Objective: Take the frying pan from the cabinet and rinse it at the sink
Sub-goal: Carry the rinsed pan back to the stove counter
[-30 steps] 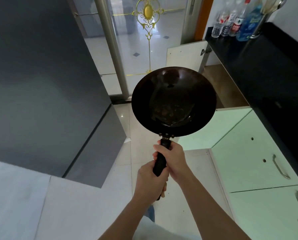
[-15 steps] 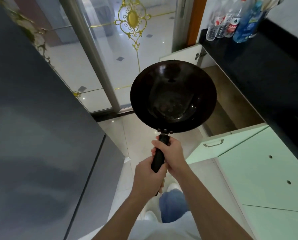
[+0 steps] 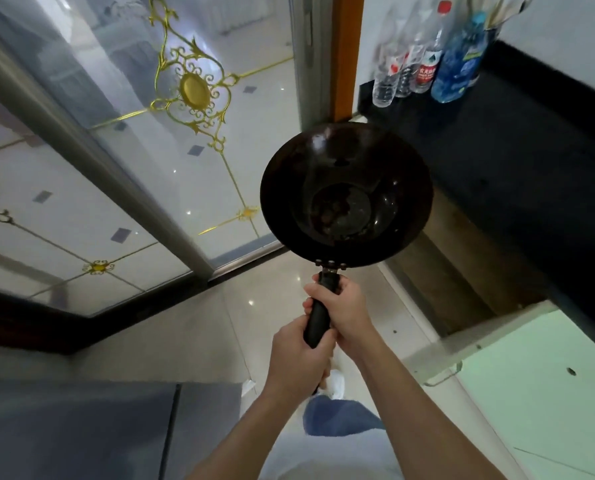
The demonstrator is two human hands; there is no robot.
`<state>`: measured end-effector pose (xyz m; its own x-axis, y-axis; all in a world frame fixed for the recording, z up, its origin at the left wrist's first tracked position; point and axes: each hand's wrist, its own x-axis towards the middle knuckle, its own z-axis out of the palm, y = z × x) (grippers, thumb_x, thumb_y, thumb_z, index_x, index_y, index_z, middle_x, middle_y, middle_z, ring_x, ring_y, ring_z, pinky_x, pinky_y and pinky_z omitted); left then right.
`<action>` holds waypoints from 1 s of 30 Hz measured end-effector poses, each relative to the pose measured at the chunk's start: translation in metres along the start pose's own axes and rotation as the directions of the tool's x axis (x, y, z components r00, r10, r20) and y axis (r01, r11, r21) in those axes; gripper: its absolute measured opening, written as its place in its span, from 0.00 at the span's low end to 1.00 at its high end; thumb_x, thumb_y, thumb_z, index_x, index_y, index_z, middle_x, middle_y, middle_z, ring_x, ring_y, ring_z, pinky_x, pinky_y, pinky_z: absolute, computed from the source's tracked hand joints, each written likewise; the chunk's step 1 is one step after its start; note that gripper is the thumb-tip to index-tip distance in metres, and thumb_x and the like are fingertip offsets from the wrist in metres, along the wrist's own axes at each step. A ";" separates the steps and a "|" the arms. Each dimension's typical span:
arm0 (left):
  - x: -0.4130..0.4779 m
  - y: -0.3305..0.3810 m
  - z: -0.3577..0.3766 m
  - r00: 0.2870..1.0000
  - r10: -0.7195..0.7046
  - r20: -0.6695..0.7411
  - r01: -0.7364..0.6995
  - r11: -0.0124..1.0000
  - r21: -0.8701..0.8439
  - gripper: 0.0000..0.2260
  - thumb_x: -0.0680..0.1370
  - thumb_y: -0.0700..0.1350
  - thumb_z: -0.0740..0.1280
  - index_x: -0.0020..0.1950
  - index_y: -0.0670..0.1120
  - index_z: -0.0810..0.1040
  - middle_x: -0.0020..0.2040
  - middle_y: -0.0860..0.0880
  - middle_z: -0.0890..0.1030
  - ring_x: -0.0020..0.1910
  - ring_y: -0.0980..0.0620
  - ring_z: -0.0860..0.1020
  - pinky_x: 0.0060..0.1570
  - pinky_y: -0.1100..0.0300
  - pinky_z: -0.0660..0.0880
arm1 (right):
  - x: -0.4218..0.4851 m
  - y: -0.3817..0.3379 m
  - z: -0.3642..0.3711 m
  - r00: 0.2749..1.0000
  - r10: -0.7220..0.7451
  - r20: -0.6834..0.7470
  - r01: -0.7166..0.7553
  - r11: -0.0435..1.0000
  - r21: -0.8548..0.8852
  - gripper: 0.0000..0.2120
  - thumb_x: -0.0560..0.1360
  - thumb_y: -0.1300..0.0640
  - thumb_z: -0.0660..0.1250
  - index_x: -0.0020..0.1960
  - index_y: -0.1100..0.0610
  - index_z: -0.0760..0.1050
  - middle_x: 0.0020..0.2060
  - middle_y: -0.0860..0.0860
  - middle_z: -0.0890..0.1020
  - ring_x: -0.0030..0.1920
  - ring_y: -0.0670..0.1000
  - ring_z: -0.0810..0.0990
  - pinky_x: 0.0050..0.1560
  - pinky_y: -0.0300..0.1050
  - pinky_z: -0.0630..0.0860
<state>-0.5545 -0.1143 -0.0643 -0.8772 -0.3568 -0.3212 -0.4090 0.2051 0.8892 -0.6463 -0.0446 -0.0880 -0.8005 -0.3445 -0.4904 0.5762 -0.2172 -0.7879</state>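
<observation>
Head view: the fetching looks done to me, and the carrying is in hand. Low on the left a grey appliance front (image 3: 64,427) closes that side. Beyond it the glass sliding door (image 3: 192,88) with its gilt ornament walls off the far end. A narrow strip of tiled floor (image 3: 185,341) runs between these and the cupboards, and it is the only open way. The left hand (image 3: 298,355) wraps its fingers round the butt of the black handle (image 3: 318,317). The frying pan (image 3: 346,192) hangs in the air, bowl up, with dark residue in its bottom. The right hand (image 3: 349,308) grips the handle nearer the bowl. Behind the pan gapes the open cabinet (image 3: 462,265). Its cabinet door (image 3: 479,344) juts into the aisle, an edge to mind when turning. Above, the black bench (image 3: 517,161) carries bottles (image 3: 427,64) at its far end. No sink shows, so I reckon the next move is a turn to find it.
</observation>
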 end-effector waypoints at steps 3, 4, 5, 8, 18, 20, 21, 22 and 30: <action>0.034 0.021 0.006 0.998 0.009 0.069 -0.007 1.000 -0.019 0.03 0.79 0.40 0.68 0.45 0.43 0.78 0.28 0.46 0.77 0.23 0.52 0.76 0.25 0.57 0.76 | 0.027 -0.026 -0.008 0.999 -0.024 -0.038 0.025 0.999 0.029 0.08 0.77 0.66 0.71 0.54 0.62 0.75 0.31 0.53 0.81 0.32 0.52 0.81 0.39 0.46 0.81; 0.044 0.027 0.009 0.996 0.014 0.089 -0.012 1.000 -0.026 0.04 0.79 0.39 0.68 0.44 0.42 0.78 0.28 0.45 0.77 0.22 0.51 0.75 0.24 0.57 0.75 | 0.033 -0.034 -0.012 0.998 -0.033 -0.048 0.035 0.999 0.036 0.09 0.77 0.66 0.71 0.55 0.62 0.75 0.31 0.54 0.81 0.33 0.51 0.81 0.39 0.45 0.81; 0.052 0.033 0.013 0.994 0.020 0.111 -0.017 0.999 -0.032 0.04 0.79 0.39 0.68 0.44 0.41 0.78 0.27 0.44 0.77 0.22 0.50 0.75 0.23 0.57 0.75 | 0.039 -0.041 -0.016 0.997 -0.041 -0.059 0.044 0.998 0.042 0.09 0.77 0.65 0.71 0.56 0.63 0.75 0.32 0.55 0.81 0.33 0.51 0.81 0.39 0.45 0.81; 0.077 0.050 0.023 0.984 0.033 0.173 -0.028 0.999 -0.030 0.04 0.79 0.39 0.68 0.44 0.39 0.78 0.27 0.43 0.77 0.21 0.49 0.74 0.22 0.57 0.74 | 0.053 -0.062 -0.027 0.992 -0.059 -0.110 0.067 0.995 0.074 0.09 0.77 0.66 0.71 0.55 0.63 0.75 0.31 0.56 0.80 0.32 0.51 0.81 0.39 0.45 0.81; 0.163 0.102 0.070 0.906 0.051 0.420 -0.111 0.987 0.120 0.04 0.79 0.42 0.69 0.45 0.42 0.79 0.24 0.50 0.77 0.22 0.54 0.75 0.24 0.63 0.72 | 0.105 -0.116 -0.077 0.895 -0.108 -0.433 0.161 0.983 0.086 0.07 0.74 0.64 0.74 0.50 0.63 0.77 0.30 0.56 0.81 0.32 0.55 0.80 0.42 0.51 0.81; 0.183 0.112 0.081 0.879 0.041 0.476 -0.126 0.981 0.147 0.05 0.79 0.42 0.69 0.44 0.43 0.79 0.23 0.50 0.77 0.22 0.54 0.76 0.24 0.62 0.73 | 0.116 -0.127 -0.088 0.863 -0.117 -0.491 0.181 0.980 0.086 0.07 0.72 0.64 0.74 0.48 0.62 0.78 0.31 0.57 0.81 0.33 0.56 0.80 0.42 0.52 0.81; 0.193 0.118 0.086 0.864 0.032 0.503 -0.127 0.979 0.157 0.05 0.79 0.43 0.69 0.44 0.44 0.79 0.24 0.50 0.77 0.23 0.53 0.76 0.25 0.61 0.74 | 0.122 -0.133 -0.093 0.846 -0.119 -0.520 0.193 0.977 0.089 0.06 0.72 0.64 0.74 0.47 0.62 0.78 0.31 0.57 0.81 0.34 0.56 0.80 0.43 0.52 0.81; 0.203 0.123 0.091 0.846 0.022 0.532 -0.127 0.979 0.161 0.05 0.79 0.44 0.69 0.44 0.44 0.78 0.24 0.49 0.78 0.23 0.52 0.76 0.25 0.59 0.76 | 0.127 -0.140 -0.097 0.829 -0.123 -0.546 0.206 0.974 0.094 0.05 0.72 0.64 0.74 0.46 0.61 0.79 0.32 0.58 0.81 0.34 0.56 0.80 0.43 0.52 0.81; 0.268 0.159 0.139 0.708 -0.013 0.706 -0.117 0.984 0.135 0.06 0.81 0.41 0.65 0.45 0.40 0.76 0.22 0.49 0.74 0.18 0.53 0.70 0.21 0.61 0.67 | 0.166 -0.182 -0.137 0.733 -0.094 -0.674 0.273 0.948 0.165 0.09 0.74 0.67 0.74 0.53 0.65 0.78 0.32 0.57 0.80 0.32 0.53 0.79 0.40 0.50 0.80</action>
<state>-0.8897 -0.0506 -0.0547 -0.7935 0.3878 -0.4689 -0.3340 0.3666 0.8684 -0.9069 0.0631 -0.0773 -0.7519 0.3835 -0.5362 0.3546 -0.4504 -0.8194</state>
